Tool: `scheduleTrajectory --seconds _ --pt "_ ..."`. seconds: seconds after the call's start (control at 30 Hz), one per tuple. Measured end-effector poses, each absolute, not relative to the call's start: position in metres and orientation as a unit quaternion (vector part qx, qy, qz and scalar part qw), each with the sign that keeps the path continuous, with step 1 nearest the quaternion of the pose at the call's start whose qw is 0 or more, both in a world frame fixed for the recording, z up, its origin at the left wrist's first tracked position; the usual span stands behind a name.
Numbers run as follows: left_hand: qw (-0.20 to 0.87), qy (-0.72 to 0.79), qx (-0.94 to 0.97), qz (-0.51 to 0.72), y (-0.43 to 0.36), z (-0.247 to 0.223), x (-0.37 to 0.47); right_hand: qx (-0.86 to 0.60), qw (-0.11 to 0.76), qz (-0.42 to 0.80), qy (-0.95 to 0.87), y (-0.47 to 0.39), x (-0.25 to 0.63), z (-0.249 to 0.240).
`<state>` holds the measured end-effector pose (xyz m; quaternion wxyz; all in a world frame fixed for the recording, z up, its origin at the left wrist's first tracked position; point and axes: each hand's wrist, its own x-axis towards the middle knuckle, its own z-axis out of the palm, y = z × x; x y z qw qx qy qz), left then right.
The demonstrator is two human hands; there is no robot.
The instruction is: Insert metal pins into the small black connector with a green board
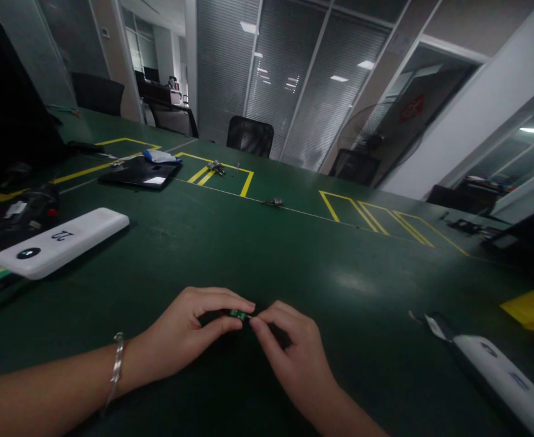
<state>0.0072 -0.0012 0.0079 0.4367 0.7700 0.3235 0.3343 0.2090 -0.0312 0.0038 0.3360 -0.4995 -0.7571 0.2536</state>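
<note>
Low in the middle of the view, a small green circuit board (237, 314) is gripped between the thumb and fingers of my left hand (194, 328). A bracelet circles my left wrist. Close against the board's right end, my right hand (294, 346) pinches a tiny part with thumb and forefinger. Only a small light tip shows there, so I cannot make out what it is. Both hands are just above or on the dark green table (180, 261), and their fingertips almost meet.
A white device marked 22 (67, 240) lies on the left, another white device (508, 376) at right beside yellow material (533, 311). Farther back are a black laptop-like slab (135, 173), small metal parts (216, 168), another small part (275, 202) and yellow tape outlines. Chairs (250, 136) stand behind.
</note>
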Motion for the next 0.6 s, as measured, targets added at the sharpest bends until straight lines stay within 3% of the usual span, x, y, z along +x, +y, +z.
scheduleTrajectory --seconds 0.2,0.43,0.6 --pt "0.49 0.333 0.737 0.326 0.0018 0.0062 0.0076 -0.502 0.344 0.251 -0.753 -0.0316 0.2103 0.0041" --pt "0.429 0.336 0.767 0.338 0.001 0.0031 0.0072 -0.505 0.335 0.246 -0.756 -0.0308 0.21 0.0032" --pt "0.485 0.325 0.741 0.333 0.0015 0.0076 0.0081 -0.497 0.344 0.257 -0.754 -0.0306 0.2096 0.001"
